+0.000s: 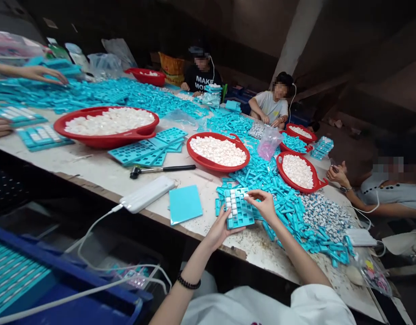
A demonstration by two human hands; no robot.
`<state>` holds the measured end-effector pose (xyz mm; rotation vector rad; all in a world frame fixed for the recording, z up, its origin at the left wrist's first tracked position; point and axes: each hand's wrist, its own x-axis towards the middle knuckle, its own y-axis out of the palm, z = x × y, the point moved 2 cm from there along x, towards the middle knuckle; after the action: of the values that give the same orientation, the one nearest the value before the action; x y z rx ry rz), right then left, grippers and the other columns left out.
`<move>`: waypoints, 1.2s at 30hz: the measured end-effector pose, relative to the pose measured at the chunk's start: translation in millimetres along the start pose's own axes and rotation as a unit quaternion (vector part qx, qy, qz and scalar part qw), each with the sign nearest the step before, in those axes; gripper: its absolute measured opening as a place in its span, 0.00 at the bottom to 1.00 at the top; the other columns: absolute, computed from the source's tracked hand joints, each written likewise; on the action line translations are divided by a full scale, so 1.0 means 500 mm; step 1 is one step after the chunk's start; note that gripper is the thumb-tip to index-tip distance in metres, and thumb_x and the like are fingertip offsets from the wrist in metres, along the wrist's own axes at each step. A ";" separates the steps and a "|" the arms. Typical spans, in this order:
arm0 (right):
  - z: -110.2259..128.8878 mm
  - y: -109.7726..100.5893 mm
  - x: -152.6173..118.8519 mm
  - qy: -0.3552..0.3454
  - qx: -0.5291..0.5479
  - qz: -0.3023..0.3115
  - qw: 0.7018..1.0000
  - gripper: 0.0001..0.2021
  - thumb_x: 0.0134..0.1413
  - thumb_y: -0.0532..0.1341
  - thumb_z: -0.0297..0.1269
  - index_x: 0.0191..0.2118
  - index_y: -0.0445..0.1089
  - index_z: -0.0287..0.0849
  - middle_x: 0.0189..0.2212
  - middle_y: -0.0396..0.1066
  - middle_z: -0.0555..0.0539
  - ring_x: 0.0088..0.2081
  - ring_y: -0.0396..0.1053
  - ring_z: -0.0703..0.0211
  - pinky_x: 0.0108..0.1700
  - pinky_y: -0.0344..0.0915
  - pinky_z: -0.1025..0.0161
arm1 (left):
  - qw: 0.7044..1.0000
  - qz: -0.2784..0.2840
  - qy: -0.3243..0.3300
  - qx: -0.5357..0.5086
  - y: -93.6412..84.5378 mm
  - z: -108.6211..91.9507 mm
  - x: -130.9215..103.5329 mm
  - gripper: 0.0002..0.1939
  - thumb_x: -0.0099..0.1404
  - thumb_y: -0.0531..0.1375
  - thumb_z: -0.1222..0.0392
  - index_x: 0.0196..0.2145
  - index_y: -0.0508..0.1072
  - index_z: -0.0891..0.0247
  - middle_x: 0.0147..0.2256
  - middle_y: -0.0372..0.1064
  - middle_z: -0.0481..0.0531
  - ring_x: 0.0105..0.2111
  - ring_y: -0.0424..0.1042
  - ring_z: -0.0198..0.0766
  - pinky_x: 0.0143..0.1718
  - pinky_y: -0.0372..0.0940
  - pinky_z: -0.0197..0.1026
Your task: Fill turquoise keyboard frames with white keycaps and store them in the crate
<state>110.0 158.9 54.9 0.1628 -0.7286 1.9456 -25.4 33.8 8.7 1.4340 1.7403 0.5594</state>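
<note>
My left hand [217, 229] grips a turquoise grid tray [244, 213] from below, its thumb along the left edge. Small white square caps fill the tray's left columns and part of its top row; other slots there are bare. At the tray's upper right, my right hand [264, 207] is closed in a pinch on what looks like a small white cap [246, 195]. Left of the tray lies a flat turquoise square panel [185, 204]. Beyond the tray stands a red basin [217, 167] of white caps.
Loose turquoise strips [272, 185] heap right of the tray. Another red basin [104, 141], a stack of grid trays [136, 151], a black-handled tool [164, 169] and a white power bank [147, 194] with its cable lie leftward. Several co-workers sit around the table; a blue crate [89, 295] stands below.
</note>
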 end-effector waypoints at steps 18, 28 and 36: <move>0.013 0.010 -0.103 -0.090 -0.055 0.017 0.994 0.08 0.58 0.69 0.44 0.39 0.79 0.47 0.33 0.78 0.47 0.33 0.73 0.55 0.38 0.70 0.59 | 1.000 0.004 0.014 0.021 0.003 0.000 -0.004 0.33 0.72 0.59 0.54 0.69 0.49 0.45 0.64 0.63 0.56 0.55 0.74 0.49 0.54 0.71 0.60; 0.002 0.059 -0.135 -0.052 -0.002 -0.002 0.999 0.08 0.56 0.70 0.43 0.41 0.81 0.49 0.33 0.79 0.47 0.36 0.75 0.54 0.40 0.71 0.57 | 0.999 -0.023 0.011 0.034 -0.011 0.015 0.006 0.42 0.72 0.59 0.55 0.72 0.37 0.43 0.66 0.60 0.57 0.55 0.73 0.48 0.51 0.74 0.56; 0.002 0.060 -0.133 -0.063 0.009 -0.003 0.998 0.08 0.55 0.72 0.43 0.39 0.81 0.48 0.33 0.79 0.48 0.35 0.75 0.55 0.42 0.70 0.57 | 0.998 -0.035 0.003 0.050 -0.003 0.010 -0.001 0.42 0.73 0.57 0.56 0.72 0.33 0.42 0.69 0.55 0.58 0.58 0.70 0.50 0.51 0.73 0.56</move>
<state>116.1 97.8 15.5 0.2996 -0.7925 1.9489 -22.3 32.3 4.9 1.4345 1.8378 0.4449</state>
